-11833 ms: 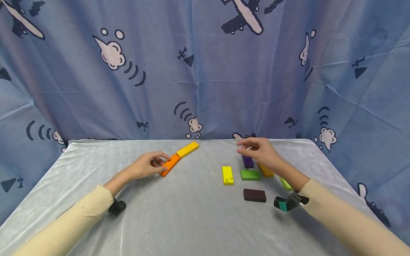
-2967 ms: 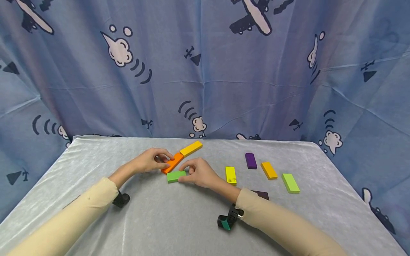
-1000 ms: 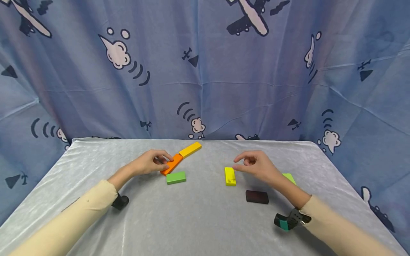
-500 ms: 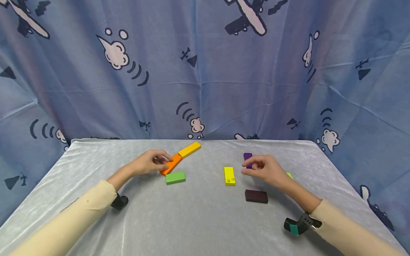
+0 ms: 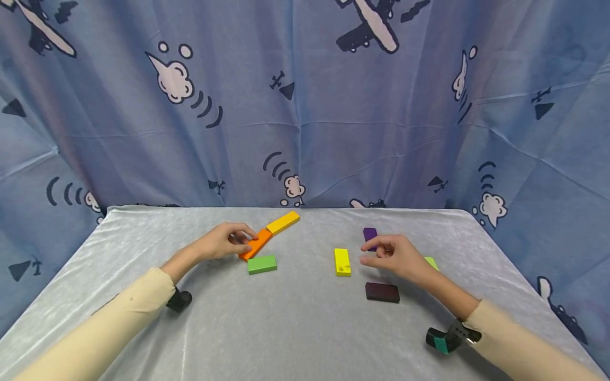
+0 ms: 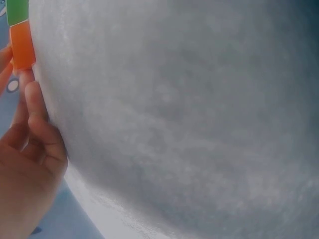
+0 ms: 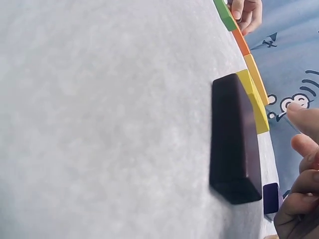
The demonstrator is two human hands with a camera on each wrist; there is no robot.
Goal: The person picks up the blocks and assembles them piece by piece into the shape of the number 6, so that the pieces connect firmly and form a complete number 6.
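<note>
Left fingers (image 5: pixel 243 228) curve round orange block (image 5: pixel 260 243).

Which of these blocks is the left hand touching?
The orange block, lying between the green block and the golden-yellow block; the left hand touches no other block.

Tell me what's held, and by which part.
The left hand touches the orange block along its left long side; whether it grips cannot be told. The right hand holds nothing visible.
</note>
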